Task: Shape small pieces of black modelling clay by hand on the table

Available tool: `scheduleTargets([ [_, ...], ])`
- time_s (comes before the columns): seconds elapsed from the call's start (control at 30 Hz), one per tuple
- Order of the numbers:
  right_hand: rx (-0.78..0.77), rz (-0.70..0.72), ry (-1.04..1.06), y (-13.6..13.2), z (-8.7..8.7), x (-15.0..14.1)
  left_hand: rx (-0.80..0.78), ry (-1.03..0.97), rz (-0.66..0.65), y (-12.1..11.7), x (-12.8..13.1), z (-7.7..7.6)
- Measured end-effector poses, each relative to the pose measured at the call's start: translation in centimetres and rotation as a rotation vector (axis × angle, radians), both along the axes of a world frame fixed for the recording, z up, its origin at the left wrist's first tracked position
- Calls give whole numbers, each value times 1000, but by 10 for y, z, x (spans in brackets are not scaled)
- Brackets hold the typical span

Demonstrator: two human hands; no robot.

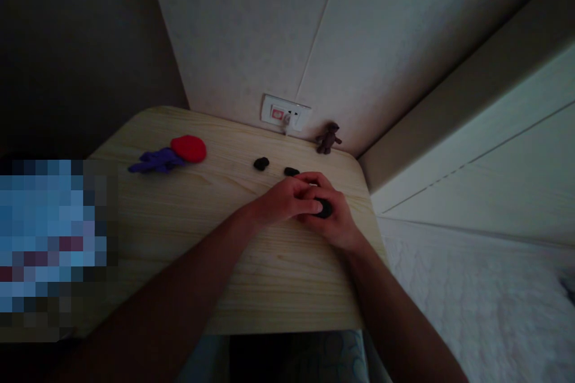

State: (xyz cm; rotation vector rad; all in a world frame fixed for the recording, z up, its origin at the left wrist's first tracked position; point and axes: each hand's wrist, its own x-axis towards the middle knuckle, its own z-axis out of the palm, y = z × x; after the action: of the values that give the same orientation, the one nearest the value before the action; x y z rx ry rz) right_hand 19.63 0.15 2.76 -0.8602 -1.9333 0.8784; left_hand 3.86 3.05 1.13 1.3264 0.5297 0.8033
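A dark lump of modelling clay (324, 209) sits in my right hand (338, 219), whose fingers curl around it. My left hand (287, 198) reaches over from the left, its thumb and fingers pressing on the same lump. Just beyond my fingers lies a small black clay piece (291, 172), and a second black clay lump (261, 164) rests to its left. Farther back, by the wall, a small brown clay figure (329, 138) with a head, arms and legs stands upright.
The wooden table (251, 287) meets a wall with a socket plate (286, 114) and a plug in it. A red clay disc (189, 149) touches a purple clay piece (158, 161) at the left. A pixelated screen-like area covers the left edge. White quilted bedding (467, 305) lies to the right.
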Motion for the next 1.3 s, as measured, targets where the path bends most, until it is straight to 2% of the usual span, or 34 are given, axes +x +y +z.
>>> scheduleTargets([
  [0.07, 1, -25, 13, 0, -1, -1, -7, -30, 38, 1, 2, -2],
  [0.23, 21, -150, 104, 0, -3, -1, -136, -148, 339, 4, 8, -13],
  [0.33, 33, -195, 124, 1, -5, 0, -187, -198, 431, 5, 10, -14],
  [0.43, 46, -205, 130, 1, -6, 1, -220, -217, 448, 4, 10, -11],
  [1.17, 57, -219, 143, 2, -7, 1, -178, -211, 429, 5, 12, -10],
  [1.3, 26, -292, 153, 3, -7, 1, -87, -194, 502, 3, 8, -7],
])
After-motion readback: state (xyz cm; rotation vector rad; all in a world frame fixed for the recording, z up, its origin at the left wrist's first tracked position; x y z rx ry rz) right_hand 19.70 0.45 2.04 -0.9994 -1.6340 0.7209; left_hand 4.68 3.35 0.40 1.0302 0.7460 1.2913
